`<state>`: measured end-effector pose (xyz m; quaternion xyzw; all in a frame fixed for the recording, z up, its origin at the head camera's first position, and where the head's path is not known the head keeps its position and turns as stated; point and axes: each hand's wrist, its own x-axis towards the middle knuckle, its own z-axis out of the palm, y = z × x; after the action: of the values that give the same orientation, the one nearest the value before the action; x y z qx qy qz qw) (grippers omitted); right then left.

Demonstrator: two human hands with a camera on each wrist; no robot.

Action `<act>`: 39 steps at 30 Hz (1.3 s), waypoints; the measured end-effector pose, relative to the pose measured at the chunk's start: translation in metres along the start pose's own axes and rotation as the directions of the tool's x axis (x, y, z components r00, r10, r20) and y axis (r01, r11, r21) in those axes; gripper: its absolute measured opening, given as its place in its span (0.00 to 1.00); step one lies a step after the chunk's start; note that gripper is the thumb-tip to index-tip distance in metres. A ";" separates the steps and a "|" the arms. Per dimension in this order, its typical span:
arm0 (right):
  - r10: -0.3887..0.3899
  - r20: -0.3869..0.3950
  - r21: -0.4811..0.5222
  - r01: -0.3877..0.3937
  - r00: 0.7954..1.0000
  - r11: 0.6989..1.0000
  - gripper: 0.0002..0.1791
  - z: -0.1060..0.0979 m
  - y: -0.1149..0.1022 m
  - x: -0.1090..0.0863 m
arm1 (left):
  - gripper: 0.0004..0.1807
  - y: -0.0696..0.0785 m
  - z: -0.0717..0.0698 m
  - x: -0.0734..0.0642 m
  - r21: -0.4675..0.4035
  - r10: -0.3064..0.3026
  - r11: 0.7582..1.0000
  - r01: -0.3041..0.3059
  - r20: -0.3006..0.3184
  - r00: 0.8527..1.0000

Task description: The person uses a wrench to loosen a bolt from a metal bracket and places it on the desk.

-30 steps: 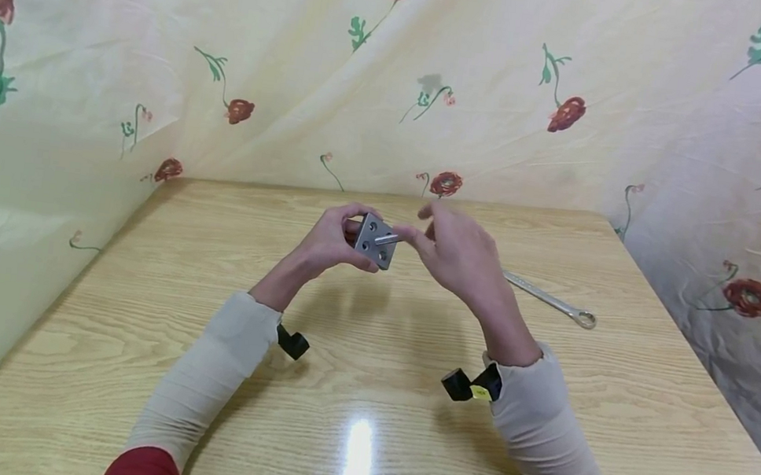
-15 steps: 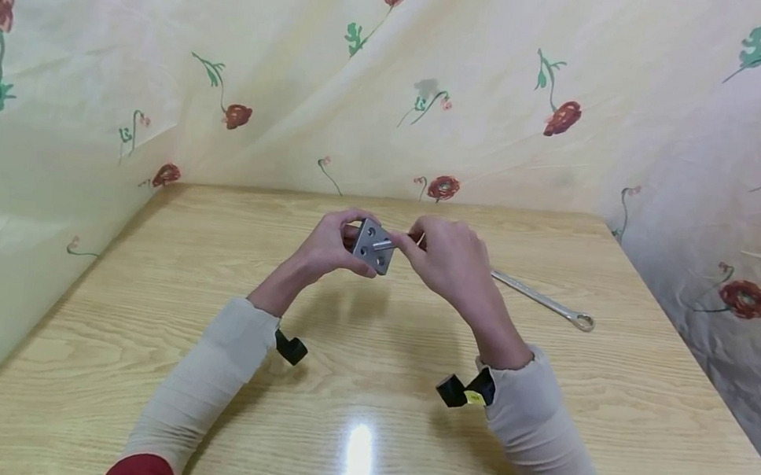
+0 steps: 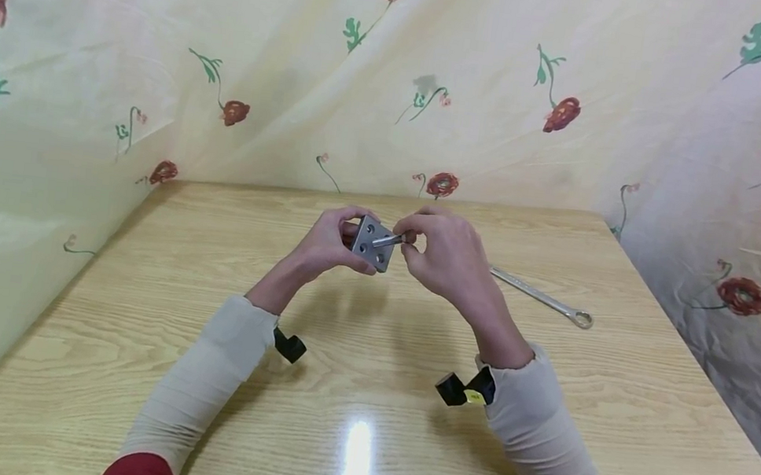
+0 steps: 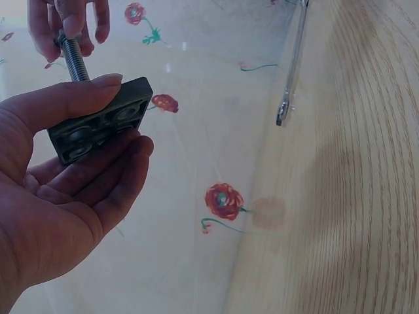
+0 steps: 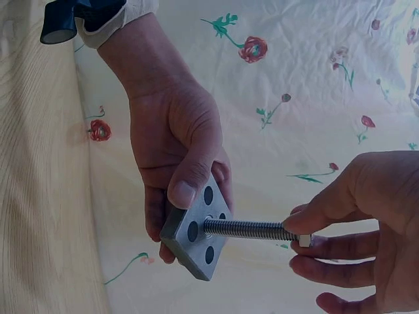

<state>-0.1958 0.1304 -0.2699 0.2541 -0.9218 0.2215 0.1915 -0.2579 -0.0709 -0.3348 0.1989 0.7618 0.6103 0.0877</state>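
My left hand (image 3: pixel 326 243) grips a square grey metal plate (image 5: pixel 196 235) by its edges, thumb on one side and fingers on the other. Several round holes show in the plate's face. A long threaded bolt (image 5: pixel 252 229) stands out from the middle of that face. At the bolt's hex head, thumb and fingers of my right hand (image 3: pixel 446 253) pinch it. In the left wrist view the plate's back (image 4: pixel 101 124) shows recesses, partly covered by the thumb. Both hands hold the pieces up above the table.
A combination wrench (image 3: pixel 544 297) lies on the wooden table (image 3: pixel 365 362) to the right, its far end hidden behind my right hand. Flowered cloth (image 3: pixel 302 61) hangs at the back and along both sides. Black wrist cameras sit under both sleeves.
My right hand has come down and in toward the bolt's head, and its fingers have closed and shifted around it. The left hand and plate stay nearly in place.
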 end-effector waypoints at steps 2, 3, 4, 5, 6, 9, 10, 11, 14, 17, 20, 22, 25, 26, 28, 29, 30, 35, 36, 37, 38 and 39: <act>-0.036 -0.014 0.014 0.036 0.999 0.999 0.10 0.001 0.000 0.000 | 0.38 0.000 0.000 0.000 -0.004 0.001 1.000 -0.001 0.002 1.000; -0.060 -0.019 0.023 0.060 0.998 0.998 0.10 0.001 0.001 0.000 | 0.38 0.000 0.000 0.000 -0.005 0.001 1.000 -0.001 0.004 1.000; -0.086 -0.025 0.029 0.087 0.996 0.996 0.10 0.002 0.001 0.001 | 0.37 0.000 0.000 0.000 -0.005 0.001 1.000 -0.001 0.005 1.000; -0.116 -0.029 0.031 0.117 0.993 0.993 0.11 0.003 0.002 0.001 | 0.37 0.000 0.000 0.000 -0.005 0.000 1.000 0.000 0.004 1.000; -0.145 -0.032 0.035 0.146 0.989 0.989 0.12 0.003 0.002 0.001 | 0.37 0.000 0.000 0.000 -0.007 0.000 1.000 0.000 0.004 1.000; -0.202 -0.026 0.043 0.203 0.979 0.978 0.13 0.004 0.004 0.002 | 0.37 0.000 0.000 -0.001 -0.014 0.000 1.000 0.000 0.000 1.000; -0.201 -0.012 0.039 0.202 0.979 0.979 0.13 0.004 0.004 0.002 | 0.37 0.000 0.000 -0.001 -0.014 0.001 1.000 -0.001 -0.001 1.000; -0.188 0.008 0.039 0.188 0.982 0.981 0.14 0.003 0.005 0.002 | 0.37 0.000 -0.001 -0.001 -0.015 0.004 1.000 -0.004 -0.001 1.000; -0.061 0.073 0.039 0.059 0.995 0.997 0.26 0.001 0.003 0.002 | 0.37 0.000 -0.001 -0.001 -0.012 0.008 1.000 -0.008 -0.005 1.000; 0.117 0.117 0.027 -0.121 0.986 0.992 0.33 -0.001 0.002 0.003 | 0.37 0.000 -0.001 -0.001 -0.008 0.012 1.000 -0.012 -0.005 1.000; 0.229 0.127 0.007 -0.231 0.965 0.973 0.30 -0.002 0.002 0.003 | 0.37 0.000 -0.001 -0.001 -0.005 0.009 1.000 -0.009 -0.006 1.000; 0.240 0.128 -0.011 -0.240 0.962 0.971 0.27 -0.002 0.002 0.003 | 0.37 0.000 0.000 -0.001 -0.005 0.007 1.000 -0.007 -0.007 1.000; 0.208 0.119 -0.027 -0.206 0.971 0.978 0.22 0.000 0.002 0.003 | 0.37 -0.001 0.000 -0.001 -0.003 0.004 1.000 -0.004 -0.004 1.000; 0.195 0.114 -0.029 -0.192 0.974 0.981 0.20 0.000 0.002 0.003 | 0.37 -0.001 0.000 -0.001 -0.002 0.003 1.000 -0.003 -0.004 1.000; 0.171 0.100 -0.028 -0.169 0.980 0.985 0.18 0.000 0.002 0.003 | 0.37 -0.001 0.000 0.000 -0.002 0.002 1.000 -0.002 -0.002 1.000; 0.160 0.093 -0.030 -0.158 0.983 0.987 0.17 0.000 0.001 0.003 | 0.38 -0.001 0.000 0.000 0.000 0.001 1.000 -0.001 -0.001 1.000; 0.149 0.086 -0.031 -0.147 0.985 0.989 0.17 0.000 0.001 0.003 | 0.37 -0.001 0.001 0.000 0.001 0.001 1.000 -0.001 -0.001 1.000; 0.079 0.060 -0.012 -0.078 0.995 0.997 0.11 -0.001 0.001 0.002 | 0.37 0.000 0.000 0.000 -0.002 0.002 1.000 -0.002 -0.006 1.000; 0.062 0.055 -0.005 -0.062 0.997 0.998 0.10 -0.001 0.001 0.002 | 0.37 0.000 0.000 0.000 -0.004 0.003 1.000 -0.003 -0.007 1.000; 0.047 0.049 0.002 -0.047 0.998 0.999 0.09 -0.001 0.001 0.001 | 0.37 0.000 0.000 0.000 -0.007 0.004 1.000 -0.004 -0.008 1.000; 0.030 0.044 0.008 -0.031 0.999 0.999 0.09 -0.001 0.001 0.001 | 0.37 0.000 0.000 0.000 -0.011 0.005 1.000 -0.005 -0.008 1.000; 0.017 0.038 0.012 -0.017 0.999 1.000 0.08 -0.001 0.001 0.001 | 0.37 0.000 0.000 0.000 -0.014 0.005 1.000 -0.005 -0.008 1.000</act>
<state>-0.1974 0.1313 -0.2693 0.2515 -0.9260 0.2238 0.1706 -0.2580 -0.0710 -0.3346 0.1978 0.7575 0.6164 0.0847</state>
